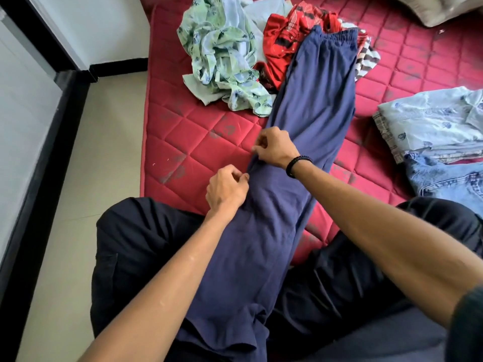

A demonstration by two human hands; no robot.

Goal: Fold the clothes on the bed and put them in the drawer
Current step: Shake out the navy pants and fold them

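Filling most of the view, a bed (198, 131) with a red quilted mattress runs up and to the right, a pale tiled floor (104, 131) beside it on the left. A person sits at the near edge in black trousers (136, 244), knees spread. Long navy blue trousers (308, 105) lie stretched lengthwise from the person's lap up the mattress, the elastic waistband at the far end resting against a heap of unfolded clothes. That heap holds a crumpled pale green floral garment (222, 56) on the left, a red patterned garment (285, 40) in the middle and a striped piece (368, 58) peeking out on the right. At the right edge of the bed sits a stack of folded clothes (428, 124) — a light printed shirt on top — with faded blue jeans (447, 176) just beside it, nearer the person. Both hands work the left edge of the navy trousers, close together: the left hand (226, 189) pinches the fabric edge between thumb and fingers, and the right hand (274, 147), a dark beaded bracelet (296, 164) on its wrist, pinches the same edge slightly farther up.
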